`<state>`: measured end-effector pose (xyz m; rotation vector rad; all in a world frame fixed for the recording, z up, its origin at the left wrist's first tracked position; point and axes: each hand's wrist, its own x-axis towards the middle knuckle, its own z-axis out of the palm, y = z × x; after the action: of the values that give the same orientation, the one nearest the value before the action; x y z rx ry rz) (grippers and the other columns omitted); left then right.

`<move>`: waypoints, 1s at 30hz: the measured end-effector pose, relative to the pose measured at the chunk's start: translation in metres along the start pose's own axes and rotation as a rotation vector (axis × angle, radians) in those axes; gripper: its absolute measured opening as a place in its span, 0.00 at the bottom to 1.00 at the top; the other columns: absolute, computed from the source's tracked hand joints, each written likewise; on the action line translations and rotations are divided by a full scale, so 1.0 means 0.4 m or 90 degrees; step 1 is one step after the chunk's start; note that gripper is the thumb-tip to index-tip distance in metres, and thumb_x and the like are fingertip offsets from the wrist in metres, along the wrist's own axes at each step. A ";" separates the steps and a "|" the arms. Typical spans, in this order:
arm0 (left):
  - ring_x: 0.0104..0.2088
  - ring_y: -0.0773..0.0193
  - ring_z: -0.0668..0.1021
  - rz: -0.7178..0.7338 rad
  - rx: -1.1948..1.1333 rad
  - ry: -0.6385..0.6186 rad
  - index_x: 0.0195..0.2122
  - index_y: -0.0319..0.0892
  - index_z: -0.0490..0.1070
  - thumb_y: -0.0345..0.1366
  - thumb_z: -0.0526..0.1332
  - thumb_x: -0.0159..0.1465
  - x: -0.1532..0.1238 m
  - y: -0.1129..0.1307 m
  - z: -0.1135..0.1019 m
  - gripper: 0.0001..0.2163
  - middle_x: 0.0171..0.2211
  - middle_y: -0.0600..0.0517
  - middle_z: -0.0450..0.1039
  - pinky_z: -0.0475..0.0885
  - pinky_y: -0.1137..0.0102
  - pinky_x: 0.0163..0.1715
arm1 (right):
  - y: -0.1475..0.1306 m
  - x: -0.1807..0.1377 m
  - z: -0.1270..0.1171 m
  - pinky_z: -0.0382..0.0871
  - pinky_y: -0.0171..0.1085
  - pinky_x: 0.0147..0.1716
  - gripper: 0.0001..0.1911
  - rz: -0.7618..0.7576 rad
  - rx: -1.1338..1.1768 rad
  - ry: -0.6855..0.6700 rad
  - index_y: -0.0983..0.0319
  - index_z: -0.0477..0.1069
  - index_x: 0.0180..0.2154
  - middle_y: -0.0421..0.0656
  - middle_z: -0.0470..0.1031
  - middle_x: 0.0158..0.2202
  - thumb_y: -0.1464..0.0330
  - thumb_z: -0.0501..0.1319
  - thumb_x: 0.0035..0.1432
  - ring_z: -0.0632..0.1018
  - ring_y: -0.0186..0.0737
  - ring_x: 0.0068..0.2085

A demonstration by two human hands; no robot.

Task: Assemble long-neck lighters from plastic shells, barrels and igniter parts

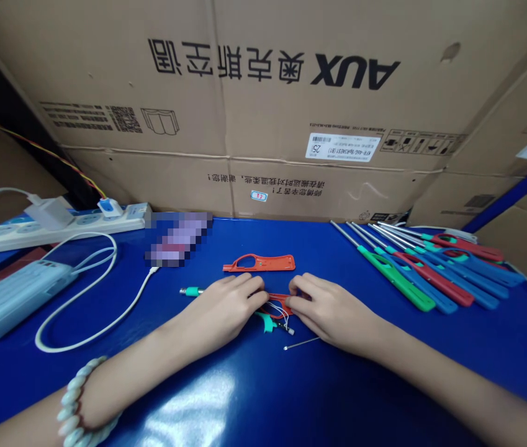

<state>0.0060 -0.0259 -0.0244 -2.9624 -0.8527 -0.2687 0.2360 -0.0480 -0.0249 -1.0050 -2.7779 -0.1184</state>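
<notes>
My left hand [226, 304] and my right hand [326, 307] lie on the blue table and pinch between them a red lighter half-shell [278, 302] with thin white wires and a teal trigger [267, 321]. A metal tube with a teal collar [192, 291] sticks out left of my left hand. The other red half-shell [259, 264] lies just behind the hands. A thin metal pin [301, 343] rests in front of my right hand. Both hands have their fingers closed on the part.
Several finished long lighters [424, 273] in green, blue and red lie at the right. A power strip [61, 222], a light blue power bank [12, 298], a white cable [105, 320] and a blurred phone [179, 239] sit at the left. Cardboard boxes [263, 105] wall off the back.
</notes>
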 end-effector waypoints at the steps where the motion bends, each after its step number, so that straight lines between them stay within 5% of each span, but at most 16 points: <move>1: 0.38 0.61 0.74 0.002 0.003 0.002 0.44 0.39 0.71 0.25 0.52 0.66 0.000 0.000 0.002 0.11 0.40 0.49 0.70 0.71 0.67 0.37 | 0.000 -0.001 0.005 0.66 0.37 0.34 0.14 -0.007 -0.018 0.004 0.65 0.73 0.35 0.48 0.68 0.35 0.72 0.49 0.66 0.68 0.39 0.35; 11: 0.39 0.59 0.75 0.009 0.030 -0.008 0.46 0.38 0.71 0.25 0.53 0.65 0.000 0.003 0.003 0.12 0.41 0.47 0.70 0.72 0.63 0.38 | -0.015 -0.002 0.008 0.64 0.39 0.31 0.14 -0.045 -0.121 0.011 0.67 0.72 0.36 0.48 0.70 0.33 0.75 0.49 0.65 0.69 0.41 0.33; 30: 0.43 0.56 0.72 -0.017 0.023 -0.017 0.46 0.38 0.70 0.27 0.49 0.67 0.005 0.014 0.008 0.12 0.42 0.45 0.68 0.70 0.60 0.43 | -0.017 -0.011 0.000 0.68 0.41 0.34 0.12 0.012 -0.069 -0.014 0.67 0.74 0.39 0.50 0.71 0.36 0.74 0.52 0.62 0.70 0.44 0.37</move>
<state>0.0113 -0.0294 -0.0272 -2.9294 -0.8904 -0.2122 0.2348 -0.0560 -0.0259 -1.0638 -2.8076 -0.2602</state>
